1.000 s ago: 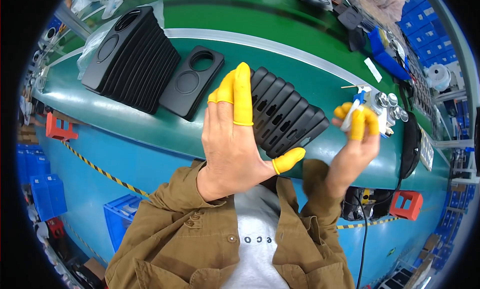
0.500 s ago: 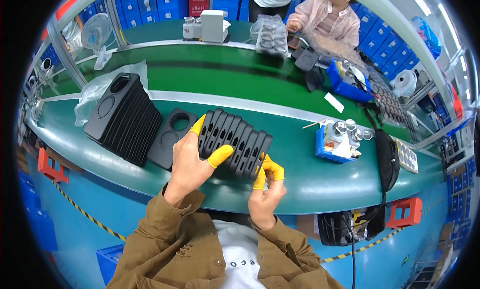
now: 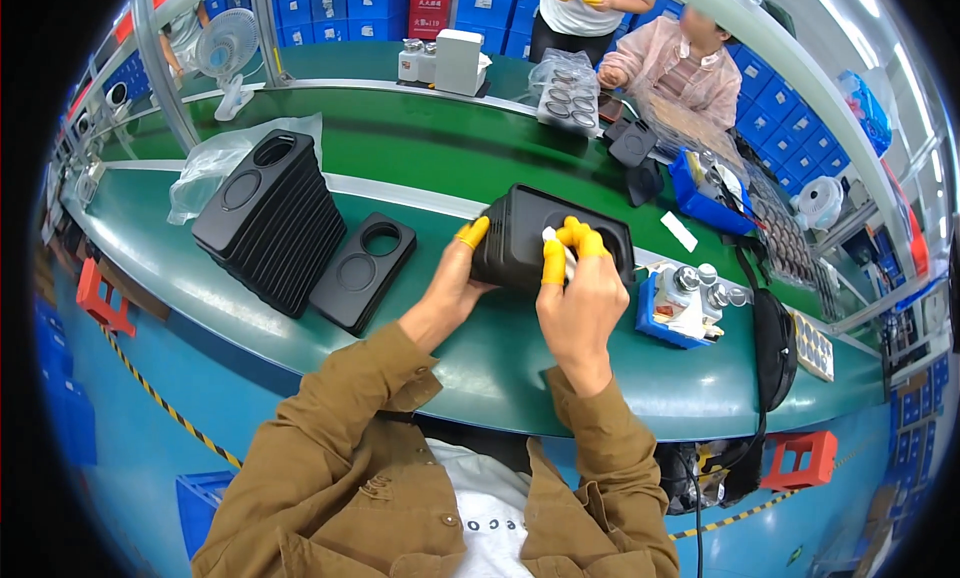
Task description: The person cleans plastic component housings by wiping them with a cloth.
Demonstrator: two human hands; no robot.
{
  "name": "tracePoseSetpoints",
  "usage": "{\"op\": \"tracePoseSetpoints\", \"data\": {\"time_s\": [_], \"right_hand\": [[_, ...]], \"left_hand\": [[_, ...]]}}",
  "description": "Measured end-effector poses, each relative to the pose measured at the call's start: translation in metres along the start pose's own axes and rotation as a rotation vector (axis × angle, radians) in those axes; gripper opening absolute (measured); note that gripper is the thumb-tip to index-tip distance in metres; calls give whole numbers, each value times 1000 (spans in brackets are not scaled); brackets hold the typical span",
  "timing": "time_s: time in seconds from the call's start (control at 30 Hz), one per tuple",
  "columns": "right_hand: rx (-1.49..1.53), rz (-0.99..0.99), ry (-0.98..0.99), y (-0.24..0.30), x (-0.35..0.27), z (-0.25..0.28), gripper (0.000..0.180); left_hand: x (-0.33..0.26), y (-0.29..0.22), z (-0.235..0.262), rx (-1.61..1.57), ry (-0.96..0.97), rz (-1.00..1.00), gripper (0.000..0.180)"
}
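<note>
A short stack of black plastic covers (image 3: 515, 233) is tilted above the table, its outermost face turned up toward me. My left hand (image 3: 450, 290), with yellow finger cots, grips the stack at its left side. Over that face is my right hand (image 3: 585, 303), also in yellow finger cots, its fingers pinching a small white wipe (image 3: 570, 265) against the surface. A single black cover (image 3: 365, 271) with one round hole and one round recess lies left of my hands. Farther left stands a tall stack of similar covers (image 3: 268, 223). My right fingers hide part of the held cover's face.
A blue bin with metal-capped bottles (image 3: 655, 323) sits to the right, near a black bag (image 3: 775, 348). Clear plastic film (image 3: 195, 183) lies behind the tall stack. Across the green belt (image 3: 400, 133) are a white fan (image 3: 226, 53), another blue bin (image 3: 690, 190) and two people.
The held stack has turned from its slotted edges to its broad face and shifted right. My right hand has moved from its end onto that face, where the white wipe now shows.
</note>
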State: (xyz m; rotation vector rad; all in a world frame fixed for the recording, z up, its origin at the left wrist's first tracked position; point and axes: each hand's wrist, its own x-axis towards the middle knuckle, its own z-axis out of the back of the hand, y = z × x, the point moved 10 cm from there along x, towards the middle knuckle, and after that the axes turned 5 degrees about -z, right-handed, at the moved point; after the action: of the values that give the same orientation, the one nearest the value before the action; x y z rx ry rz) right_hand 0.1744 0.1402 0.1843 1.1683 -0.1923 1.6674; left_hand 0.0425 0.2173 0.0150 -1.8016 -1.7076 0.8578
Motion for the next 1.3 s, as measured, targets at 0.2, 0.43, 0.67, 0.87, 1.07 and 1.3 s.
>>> {"op": "tracePoseSetpoints", "data": {"time_s": [0.2,0.43,0.67,0.87,1.07,1.3], "right_hand": [[-67,-92,196,-26,-2,-55,20],[94,-97,163,-43,-13,-56,20],[135,-18,105,-40,-8,-55,20],[361,-223,1,-54,-16,-22,17],[838,-584,-118,-97,-79,34,20],[994,-998,-125,-175,-167,48,36]], "left_hand": [[14,43,13,-156,-15,227,45],[-6,-83,22,990,-162,-646,66],[-14,-99,-77,1417,541,-721,91],[2,-86,-60,1471,659,-548,89],[-35,-94,-85,1375,647,-850,90],[-99,-104,-81,1322,557,-799,89]]}}
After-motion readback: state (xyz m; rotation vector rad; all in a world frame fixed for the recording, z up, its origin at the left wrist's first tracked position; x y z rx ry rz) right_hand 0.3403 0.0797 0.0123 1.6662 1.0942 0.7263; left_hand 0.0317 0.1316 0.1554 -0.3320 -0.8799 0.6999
